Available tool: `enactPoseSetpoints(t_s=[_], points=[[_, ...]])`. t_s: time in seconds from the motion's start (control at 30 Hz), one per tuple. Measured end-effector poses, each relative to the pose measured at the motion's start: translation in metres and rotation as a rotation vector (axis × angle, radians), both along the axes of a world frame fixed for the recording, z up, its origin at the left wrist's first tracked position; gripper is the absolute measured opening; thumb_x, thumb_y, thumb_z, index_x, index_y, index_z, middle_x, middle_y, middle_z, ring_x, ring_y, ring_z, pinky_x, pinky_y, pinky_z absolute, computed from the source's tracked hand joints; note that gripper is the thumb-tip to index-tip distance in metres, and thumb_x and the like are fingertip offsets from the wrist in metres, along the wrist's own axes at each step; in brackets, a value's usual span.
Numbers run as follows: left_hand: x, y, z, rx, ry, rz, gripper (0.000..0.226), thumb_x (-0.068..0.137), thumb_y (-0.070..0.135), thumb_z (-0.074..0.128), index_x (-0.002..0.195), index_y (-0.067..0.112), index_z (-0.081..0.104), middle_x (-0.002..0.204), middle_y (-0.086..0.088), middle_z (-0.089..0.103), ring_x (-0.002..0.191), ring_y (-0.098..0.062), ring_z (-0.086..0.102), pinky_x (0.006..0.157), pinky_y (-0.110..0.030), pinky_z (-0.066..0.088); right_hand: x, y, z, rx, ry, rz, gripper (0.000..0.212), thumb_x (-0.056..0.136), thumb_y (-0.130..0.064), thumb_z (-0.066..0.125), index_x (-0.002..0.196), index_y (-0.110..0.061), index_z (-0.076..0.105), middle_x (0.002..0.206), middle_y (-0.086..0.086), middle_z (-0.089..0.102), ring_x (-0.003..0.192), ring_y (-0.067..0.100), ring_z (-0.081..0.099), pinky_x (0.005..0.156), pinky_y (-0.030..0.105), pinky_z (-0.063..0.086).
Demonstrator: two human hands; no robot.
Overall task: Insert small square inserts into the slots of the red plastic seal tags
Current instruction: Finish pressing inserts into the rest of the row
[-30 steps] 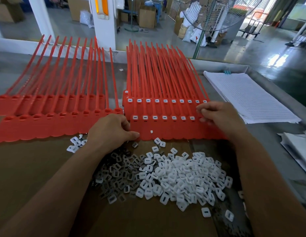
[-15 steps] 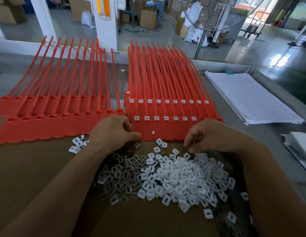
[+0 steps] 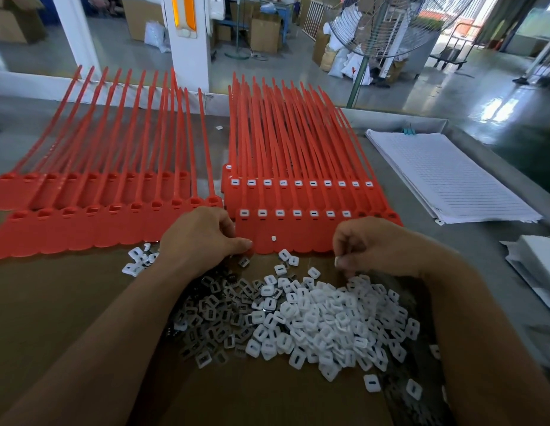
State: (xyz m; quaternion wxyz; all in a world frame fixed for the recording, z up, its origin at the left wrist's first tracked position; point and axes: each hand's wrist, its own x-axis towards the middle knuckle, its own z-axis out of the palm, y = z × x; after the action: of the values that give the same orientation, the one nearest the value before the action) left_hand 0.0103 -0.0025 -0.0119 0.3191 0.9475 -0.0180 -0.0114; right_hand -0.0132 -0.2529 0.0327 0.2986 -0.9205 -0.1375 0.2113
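Lined sheets [image 3: 445,176] far R: print too small to read. L hand [image 3: 203,238] knuckles up, thumb + curled fingers gripping near-L corner of red seal tags [image 3: 298,238]. R hand [image 3: 372,244] clawed, fingertips [image 3: 341,262] down over white inserts [image 3: 322,315] piled just in front of tags; can't tell if it's got one.

Looks like a factory floor: stacked cardboard boxes [image 3: 264,35] far back, big pedestal fan [image 3: 390,26], white sacks [image 3: 350,63], shiny concrete floor [image 3: 452,96].

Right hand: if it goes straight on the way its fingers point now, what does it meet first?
Most likely the pile of white inserts: the right hand has its curled fingertips aimed down at the pile's far edge, just in front of the red seal tags. The remaining height is unclear.
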Motion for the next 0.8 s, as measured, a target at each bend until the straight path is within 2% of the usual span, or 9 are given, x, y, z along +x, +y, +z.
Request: enactPoseSetpoints(t_s=[0.07,0.13,0.23,0.37,0.47,0.53,0.63,0.73,0.8], points=[[0.0,0.0,0.0,-0.003,0.003,0.0,0.026,0.067,0.044,0.074,0.069,0.024,0.058,0.071,0.01,0.061,0.069,-0.005,0.056,0.066,-0.031,0.048,0.0,-0.006,0.002,0.124,-0.052,-0.077,0.017,0.083,-0.005,0.063,0.08,-0.02,0.058,0.069,-0.003,0.066,0.066,0.007,0.066,0.064,0.019,0.052],[0.0,0.0,-0.001,-0.002,0.002,-0.001,0.026,0.067,0.044,0.074,0.069,0.024,0.058,0.072,0.01,0.061,0.069,-0.005,0.056,0.067,-0.031,0.049,0.004,-0.012,0.0,0.185,-0.176,-0.157,0.018,0.084,-0.002,0.061,0.081,-0.02,0.06,0.065,-0.005,0.063,0.059,0.002,0.061,0.059,0.014,0.048],[0.0,0.0,-0.001,-0.002,-0.001,-0.001,0.025,0.067,0.044,0.075,0.069,0.024,0.059,0.07,0.01,0.061,0.068,-0.006,0.057,0.066,-0.03,0.048,0.011,-0.023,-0.005,0.265,-0.353,-0.358,0.011,0.085,-0.001,0.059,0.081,-0.01,0.064,0.063,-0.002,0.06,0.047,-0.002,0.055,0.051,0.008,0.042],[0.0,0.0,-0.002,0.003,-0.004,-0.001,0.025,0.067,0.043,0.075,0.069,0.024,0.059,0.07,0.01,0.061,0.068,-0.006,0.056,0.063,-0.028,0.046,0.021,-0.038,-0.017,0.318,-0.496,-0.596,0.007,0.085,-0.011,0.063,0.08,-0.014,0.068,0.058,0.001,0.059,0.043,0.001,0.05,0.053,0.014,0.043],[0.0,0.0,-0.002,0.002,-0.009,-0.007,0.025,0.067,0.044,0.075,0.069,0.024,0.059,0.072,0.01,0.061,0.068,-0.005,0.056,0.064,-0.028,0.047,0.026,-0.042,-0.023,0.347,-0.512,-0.678,0.009,0.085,-0.015,0.062,0.079,-0.018,0.068,0.061,-0.005,0.062,0.047,-0.002,0.053,0.057,0.02,0.042],[0.0,0.0,-0.002,0.005,-0.009,-0.007,0.025,0.067,0.044,0.075,0.07,0.024,0.059,0.073,0.01,0.061,0.069,-0.004,0.055,0.065,-0.028,0.047,0.029,-0.041,-0.026,0.31,-0.519,-0.681,0.015,0.084,-0.01,0.062,0.076,-0.022,0.065,0.065,-0.006,0.062,0.053,0.001,0.054,0.057,0.016,0.044],[0.0,0.0,-0.001,0.008,-0.005,-0.005,0.026,0.066,0.044,0.075,0.07,0.024,0.059,0.073,0.01,0.061,0.069,-0.005,0.055,0.066,-0.03,0.048,0.032,-0.038,-0.029,0.314,-0.52,-0.695,0.014,0.085,-0.004,0.06,0.091,-0.016,0.064,0.073,-0.004,0.061,0.06,0.006,0.056,0.059,0.015,0.045],[0.0,0.0,-0.001,0.007,-0.005,-0.006,0.026,0.067,0.044,0.075,0.07,0.023,0.059,0.073,0.009,0.061,0.069,-0.006,0.056,0.066,-0.03,0.048,0.032,-0.037,-0.03,0.368,-0.502,-0.717,0.013,0.085,-0.002,0.059,0.089,-0.014,0.062,0.072,-0.002,0.062,0.053,0.001,0.059,0.049,0.009,0.044],[0.0,-0.001,0.0,0.008,-0.005,-0.008,0.026,0.067,0.043,0.075,0.07,0.024,0.059,0.073,0.009,0.061,0.069,-0.005,0.055,0.066,-0.03,0.048,0.034,-0.038,-0.031,0.35,-0.511,-0.724,0.013,0.086,-0.004,0.059,0.082,-0.016,0.061,0.072,-0.004,0.064,0.053,-0.001,0.06,0.048,0.01,0.044]])
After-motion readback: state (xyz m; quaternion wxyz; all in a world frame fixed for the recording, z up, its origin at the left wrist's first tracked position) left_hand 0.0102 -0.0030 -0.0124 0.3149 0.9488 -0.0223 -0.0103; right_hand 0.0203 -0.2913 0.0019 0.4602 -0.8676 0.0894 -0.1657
